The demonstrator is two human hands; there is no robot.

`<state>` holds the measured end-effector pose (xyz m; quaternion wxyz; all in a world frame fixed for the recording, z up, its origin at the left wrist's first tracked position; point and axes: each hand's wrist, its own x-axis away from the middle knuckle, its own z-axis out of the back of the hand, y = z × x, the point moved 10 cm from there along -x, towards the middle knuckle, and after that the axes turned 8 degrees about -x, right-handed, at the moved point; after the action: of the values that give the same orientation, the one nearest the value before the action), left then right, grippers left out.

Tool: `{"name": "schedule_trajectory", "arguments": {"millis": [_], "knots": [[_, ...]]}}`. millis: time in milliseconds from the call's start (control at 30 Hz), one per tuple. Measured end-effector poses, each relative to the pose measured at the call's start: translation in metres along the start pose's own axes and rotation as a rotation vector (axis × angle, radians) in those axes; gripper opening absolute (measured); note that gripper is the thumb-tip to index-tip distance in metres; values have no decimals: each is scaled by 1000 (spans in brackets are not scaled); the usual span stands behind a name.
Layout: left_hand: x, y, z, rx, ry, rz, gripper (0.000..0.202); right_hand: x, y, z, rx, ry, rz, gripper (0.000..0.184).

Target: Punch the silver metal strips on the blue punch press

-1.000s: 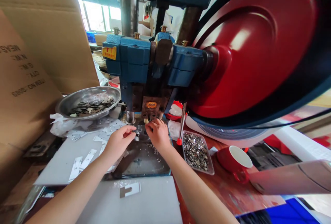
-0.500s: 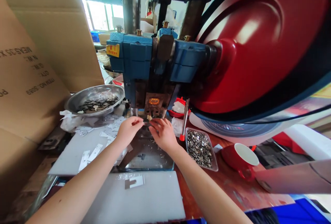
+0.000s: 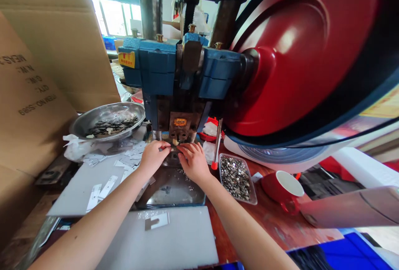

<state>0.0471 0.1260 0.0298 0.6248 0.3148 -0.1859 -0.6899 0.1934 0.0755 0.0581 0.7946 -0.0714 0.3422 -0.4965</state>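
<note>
My left hand (image 3: 153,157) and my right hand (image 3: 193,160) meet under the ram of a blue punch press (image 3: 177,74), fingertips almost touching at the die. Both hands are curled in a pinch around a small metal piece that is too small to make out. Loose flat metal strips (image 3: 102,189) lie on a grey sheet left of my left arm. A clear tray of small shiny metal parts (image 3: 237,177) sits just right of my right wrist.
A big red flywheel (image 3: 299,50) fills the upper right. A steel bowl of stamped pieces (image 3: 107,122) stands at the left, backed by cardboard boxes (image 3: 46,54). A red cup (image 3: 282,187) and a red-handled tool (image 3: 216,145) are right of the die. White foam sheet (image 3: 168,236) lies in front.
Both hands have moved slightly forward and closer together under the ram; the left hand's pinch has come up against the right fingertips.
</note>
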Motion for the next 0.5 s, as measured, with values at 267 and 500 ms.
{"name": "schedule_trajectory", "arguments": {"millis": [267, 500], "knots": [[-2, 3, -2, -34, 3, -43, 17, 2, -7, 0, 87, -38, 53, 26], [-8, -1, -12, 17, -51, -42, 21, 1, -13, 0, 155, -35, 84, 26]]}}
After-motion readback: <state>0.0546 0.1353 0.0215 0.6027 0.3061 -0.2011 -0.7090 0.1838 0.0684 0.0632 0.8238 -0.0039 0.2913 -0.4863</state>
